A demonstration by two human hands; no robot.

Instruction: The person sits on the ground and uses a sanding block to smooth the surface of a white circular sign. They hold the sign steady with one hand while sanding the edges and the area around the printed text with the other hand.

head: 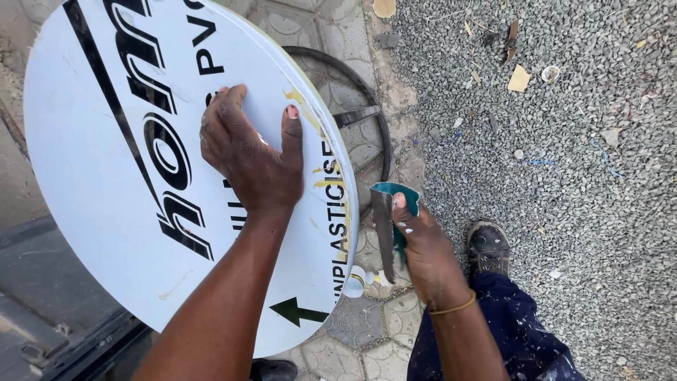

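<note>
A big round white sign board (106,204) with black lettering, a dark green arrow and yellow paint smears leans tilted across the left of the head view. My left hand (247,152) lies flat on its face with the fingers spread, pressing near its right side. Just off the board's right rim, my right hand (419,243) is closed around a flat metal scraper blade (383,229) and a teal cloth or glove (398,194). The blade points up, close to the board's edge; whether it touches is unclear.
A dark metal ring frame (370,113) lies on patterned paving tiles (367,321) behind the board. Grey gravel (564,155) with scraps of litter fills the right. My dark shoe (486,247) and paint-speckled blue trouser leg (511,331) are at lower right. A dark surface (49,289) is at lower left.
</note>
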